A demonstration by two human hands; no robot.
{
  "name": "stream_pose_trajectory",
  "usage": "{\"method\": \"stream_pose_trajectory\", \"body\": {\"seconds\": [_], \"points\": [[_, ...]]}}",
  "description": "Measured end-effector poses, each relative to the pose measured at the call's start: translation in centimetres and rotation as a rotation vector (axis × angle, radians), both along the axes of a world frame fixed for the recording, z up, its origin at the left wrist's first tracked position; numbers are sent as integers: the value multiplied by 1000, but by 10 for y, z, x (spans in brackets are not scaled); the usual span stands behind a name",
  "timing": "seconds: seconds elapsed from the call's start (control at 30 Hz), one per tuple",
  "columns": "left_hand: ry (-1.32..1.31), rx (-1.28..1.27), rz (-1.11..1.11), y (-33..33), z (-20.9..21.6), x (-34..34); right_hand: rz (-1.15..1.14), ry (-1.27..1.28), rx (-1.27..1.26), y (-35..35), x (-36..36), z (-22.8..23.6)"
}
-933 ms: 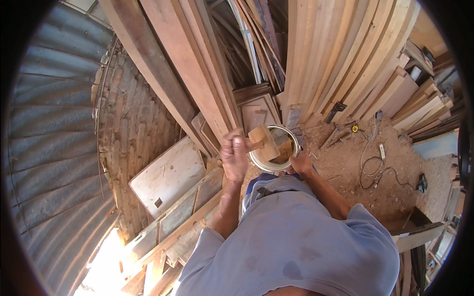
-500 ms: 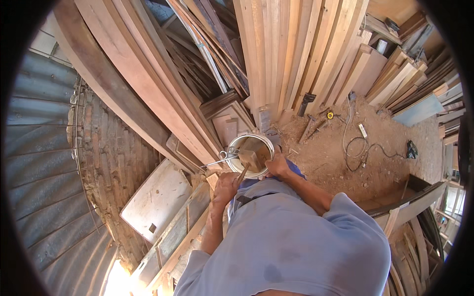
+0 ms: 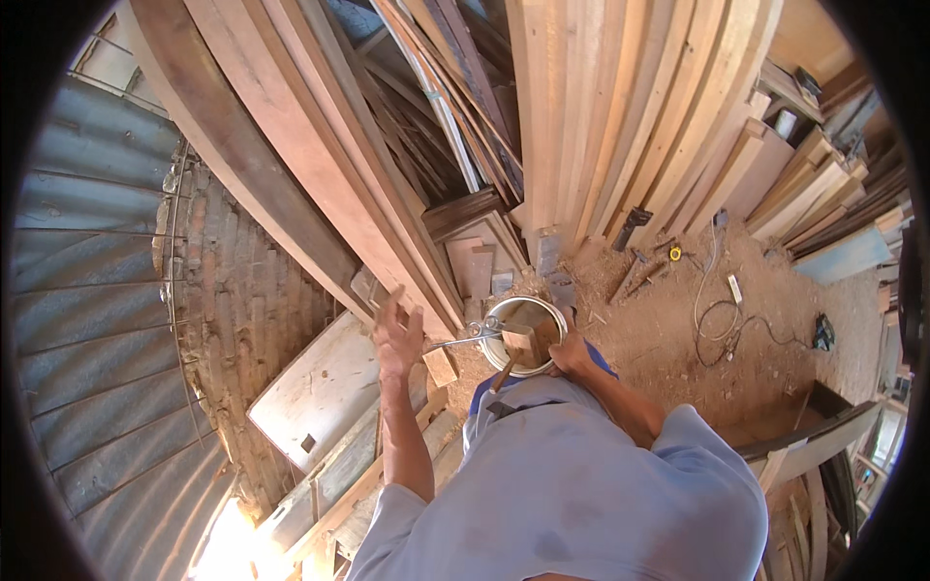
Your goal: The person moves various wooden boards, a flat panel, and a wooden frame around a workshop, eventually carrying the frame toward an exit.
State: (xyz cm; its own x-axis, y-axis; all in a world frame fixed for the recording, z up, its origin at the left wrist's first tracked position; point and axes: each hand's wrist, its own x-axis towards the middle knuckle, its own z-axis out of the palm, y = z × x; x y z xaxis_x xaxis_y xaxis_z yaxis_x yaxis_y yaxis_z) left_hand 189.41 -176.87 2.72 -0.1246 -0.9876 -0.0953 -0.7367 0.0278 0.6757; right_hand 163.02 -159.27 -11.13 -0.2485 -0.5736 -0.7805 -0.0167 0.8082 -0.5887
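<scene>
A round bucket (image 3: 561, 321) with a pale rim sits in front of my body. In it rests a wooden mallet (image 3: 520, 337), its block head inside and its handle leaning out over the near rim. A thin metal tool with ring-like loops (image 3: 467, 339) sticks out of the bucket to the left. My right hand (image 3: 573, 354) is closed on the bucket's right rim, its fingertips partly hidden. To the left of the bucket my left hand (image 3: 398, 335) is raised with fingers apart and nothing in it, near the metal tool's outer end.
Tall planks (image 3: 620, 116) lean beyond the bucket, and wide boards (image 3: 291, 145) slope at the left. A power cord (image 3: 712, 324), a yellow tape measure (image 3: 675, 254) and hand tools lie on the dusty floor at right. A small wood block (image 3: 441, 366) is below my left hand.
My left hand has let go of the mallet's handle and moved left and away from my body, its fingers spreading. The right hand stays on the bucket. The whole view has shifted slightly.
</scene>
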Motion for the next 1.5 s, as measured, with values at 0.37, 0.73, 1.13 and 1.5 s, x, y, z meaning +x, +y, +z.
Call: {"method": "stream_pose_trajectory", "body": {"seconds": [0.37,0.73,1.13,1.5], "points": [[-314,-488,156,-213,67,-54,-151,-123,79,-58,-59,-32],[-487,-820,508,-363,-3,-75,101,-4,-57,-209,-87,-167],[-621,-883,491,-372,-28,-66,-238,-233,162,-426,-36,-192],[-586,-852,454,-378,-33,-61,-291,-411,104,-482,1,-245]]}}
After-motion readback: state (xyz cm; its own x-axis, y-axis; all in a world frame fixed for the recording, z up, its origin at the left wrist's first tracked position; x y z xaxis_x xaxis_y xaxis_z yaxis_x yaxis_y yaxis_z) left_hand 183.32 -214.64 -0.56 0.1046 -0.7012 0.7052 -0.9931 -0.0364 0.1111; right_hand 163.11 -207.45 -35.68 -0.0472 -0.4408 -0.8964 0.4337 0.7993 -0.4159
